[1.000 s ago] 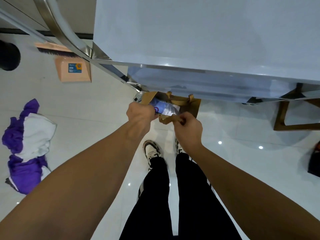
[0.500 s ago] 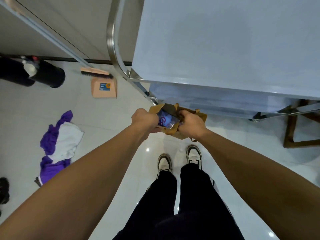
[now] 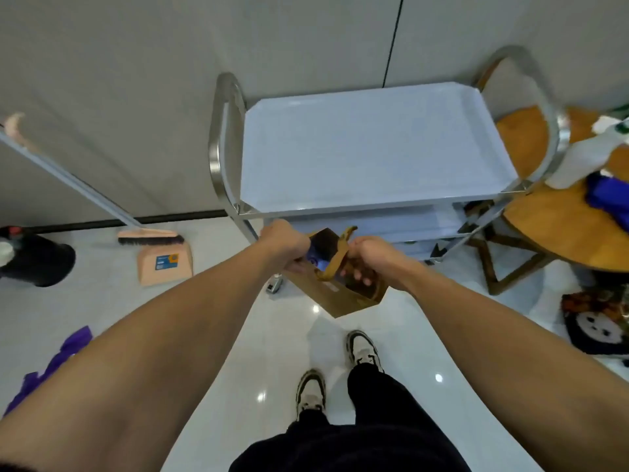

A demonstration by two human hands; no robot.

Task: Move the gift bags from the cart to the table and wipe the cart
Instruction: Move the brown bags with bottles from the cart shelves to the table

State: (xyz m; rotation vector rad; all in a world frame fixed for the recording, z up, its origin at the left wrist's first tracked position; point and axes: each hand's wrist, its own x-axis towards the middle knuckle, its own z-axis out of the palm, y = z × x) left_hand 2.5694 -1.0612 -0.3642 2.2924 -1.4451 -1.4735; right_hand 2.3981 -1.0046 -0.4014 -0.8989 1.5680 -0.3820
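A steel service cart (image 3: 374,144) with pale tray shelves is seen against the wall, and a round wooden table (image 3: 558,229) stands just beside it on the right. A brown paper gift bag (image 3: 343,298) is held in the air in front of the cart's lower shelves, above the floor. Its left rim is gripped by the left hand (image 3: 289,247); its handle is pinched by the right hand (image 3: 369,258).

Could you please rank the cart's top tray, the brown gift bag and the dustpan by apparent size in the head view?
1. top tray, clearly largest.
2. gift bag and dustpan look alike; the bag is partly hidden and nearer, so unranked.
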